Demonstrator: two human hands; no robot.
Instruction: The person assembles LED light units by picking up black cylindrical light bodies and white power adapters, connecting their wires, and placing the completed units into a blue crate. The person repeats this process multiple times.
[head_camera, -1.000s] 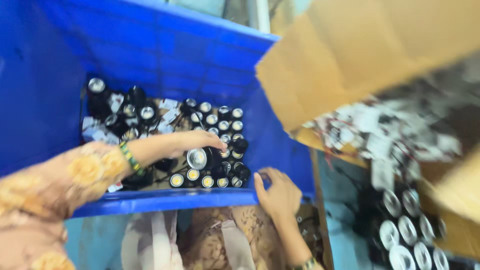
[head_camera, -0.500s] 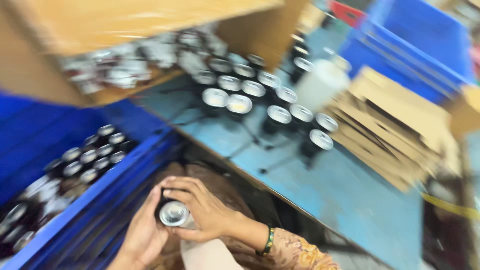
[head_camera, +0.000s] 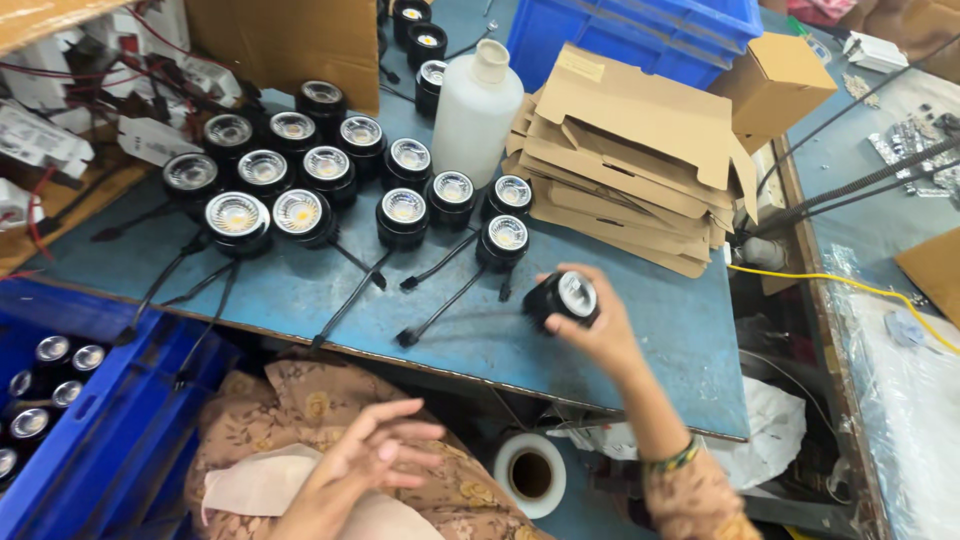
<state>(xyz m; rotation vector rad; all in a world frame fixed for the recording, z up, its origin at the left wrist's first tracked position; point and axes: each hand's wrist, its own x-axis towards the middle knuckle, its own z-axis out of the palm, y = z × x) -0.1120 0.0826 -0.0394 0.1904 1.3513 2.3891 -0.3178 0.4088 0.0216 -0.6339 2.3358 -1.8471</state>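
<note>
Over the blue worktop (head_camera: 640, 350), the right hand (head_camera: 600, 325) grips a small black round lamp (head_camera: 563, 297), partly hidden by its fingers, just right of the rows of lamps (head_camera: 330, 185) with cords, while the left hand (head_camera: 375, 455) hangs open and empty above the lap, its arm cut off below.

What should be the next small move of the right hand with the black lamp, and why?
Probably set the black lamp down beside the end lamp of the front row: the right hand holds it just above the blue table, where bare space is.
</note>
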